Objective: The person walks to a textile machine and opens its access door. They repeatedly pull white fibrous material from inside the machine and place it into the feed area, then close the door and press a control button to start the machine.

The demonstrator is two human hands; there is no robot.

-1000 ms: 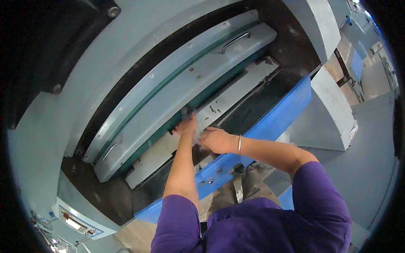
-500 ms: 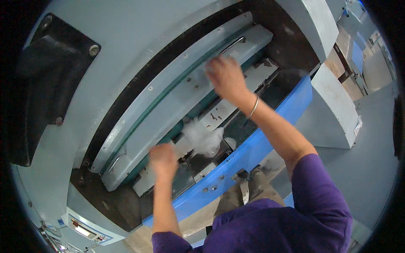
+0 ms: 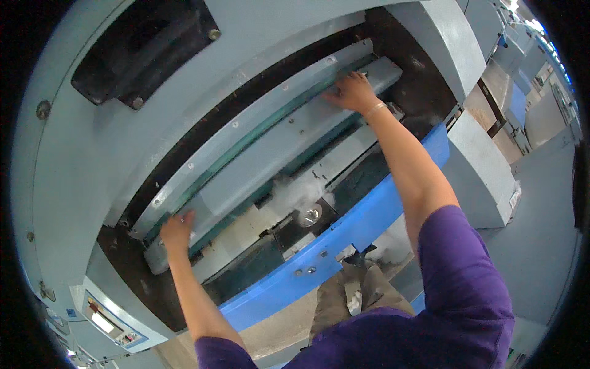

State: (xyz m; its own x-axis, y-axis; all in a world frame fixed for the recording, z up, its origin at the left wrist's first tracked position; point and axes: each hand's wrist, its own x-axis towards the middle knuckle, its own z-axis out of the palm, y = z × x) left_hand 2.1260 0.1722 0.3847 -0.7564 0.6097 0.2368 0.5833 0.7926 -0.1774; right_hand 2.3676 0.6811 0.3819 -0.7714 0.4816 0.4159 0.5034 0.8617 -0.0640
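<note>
A long grey metal cover (image 3: 258, 157) lies slantwise across the recess of a large machine. At its lower left end, my left hand (image 3: 176, 234) is closed where a handle sits, with the thumb lying on the cover. My right hand (image 3: 354, 93) curls around the handle at the upper right end; the fingers hide most of both handles. A wispy clump of white fibre (image 3: 294, 194) rests below the cover, on a pale worn bar (image 3: 236, 230). Beside it shows a round shiny metal part (image 3: 310, 214).
A curved blue panel (image 3: 375, 212) runs along the near side, between my body and the recess. Grey housings (image 3: 482, 169) flank the right side. A small control panel (image 3: 110, 321) is at lower left, and a black bracket (image 3: 147, 52) at upper left.
Both hands have moved outward to the cover's ends and closed at its handles. The fibre clump looks flatter, and the round metal part shows more. The view has shifted.
</note>
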